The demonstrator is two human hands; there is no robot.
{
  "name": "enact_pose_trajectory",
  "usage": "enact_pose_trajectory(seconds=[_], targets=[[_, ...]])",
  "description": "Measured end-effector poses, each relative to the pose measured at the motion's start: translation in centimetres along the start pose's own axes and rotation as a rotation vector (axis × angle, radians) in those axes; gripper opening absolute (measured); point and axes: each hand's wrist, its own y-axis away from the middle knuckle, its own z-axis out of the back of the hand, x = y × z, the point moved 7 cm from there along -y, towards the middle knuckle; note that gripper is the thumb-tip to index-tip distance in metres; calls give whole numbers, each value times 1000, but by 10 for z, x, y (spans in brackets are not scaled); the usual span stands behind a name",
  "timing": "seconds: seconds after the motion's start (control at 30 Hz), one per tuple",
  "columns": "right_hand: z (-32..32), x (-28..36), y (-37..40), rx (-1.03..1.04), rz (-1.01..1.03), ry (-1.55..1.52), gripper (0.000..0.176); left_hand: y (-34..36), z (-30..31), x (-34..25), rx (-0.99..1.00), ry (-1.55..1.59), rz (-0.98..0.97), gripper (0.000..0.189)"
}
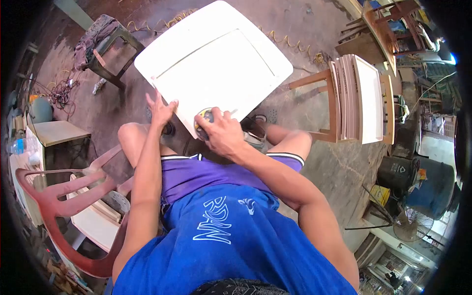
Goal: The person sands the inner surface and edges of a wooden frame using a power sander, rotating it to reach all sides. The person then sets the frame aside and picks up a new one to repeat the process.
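Note:
A large white panel [216, 64] with rounded corners lies in front of my knees, a rectangular outline marked on its face. My right hand [223, 132] is wrapped over a small round black-and-yellow sander [203, 123], which is at the panel's near edge; the palm hides part of the tool. At the left edge of the panel is my left hand [161, 110], its fingers spread and its thumb reaching over the edge.
Beside me on the left stands a red plastic chair [69, 201]. A stool with cloth [101, 37] is at the far left. Several white-faced panels [366, 98] lean on a wooden frame [332, 105] to the right. Yellow coiled hose [290, 45] crosses the floor behind the panel.

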Motion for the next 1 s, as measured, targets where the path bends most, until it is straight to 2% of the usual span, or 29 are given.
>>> enact_pose_trajectory(seconds=[0.13, 0.2, 0.23, 0.3, 0.37, 0.43, 0.6, 0.63, 0.77, 0.87, 1.0], targets=[[-8, 22, -8, -54, 32, -17, 66, -24, -6, -24, 18, -67, -21, 100], [-3, 19, -13, -72, -39, 3, 63, -24, -16, -20, -182, -12, -18, 88], [-1, 14, -16, -119, -63, 21, 57, -18, -24, -24, -176, -19, -17, 88], [3, -2, -18, -119, -109, 16, 54, -2, -34, -26, -325, 122, 123, 78], [9, -23, -18, -120, -178, 48, 49, 6, -27, -42, -274, 181, 195, 78], [16, -49, -18, -102, -244, 61, 57, 12, -25, -42, -228, 241, 280, 78], [47, -114, -28, -98, -410, 57, 70, 22, -24, -36, -290, 207, 172, 79], [54, -131, -28, -107, -455, 81, 71, 35, -21, -45, -258, 195, 226, 79], [72, -196, -20, -134, -580, 70, 75, 36, -31, -37, -185, 267, 188, 76], [80, -212, -14, -90, -543, 12, 77, 21, -32, -40, -224, 237, 190, 70], [90, -196, -15, -130, -475, 57, 74, -18, -21, -30, -361, 204, 129, 64]])
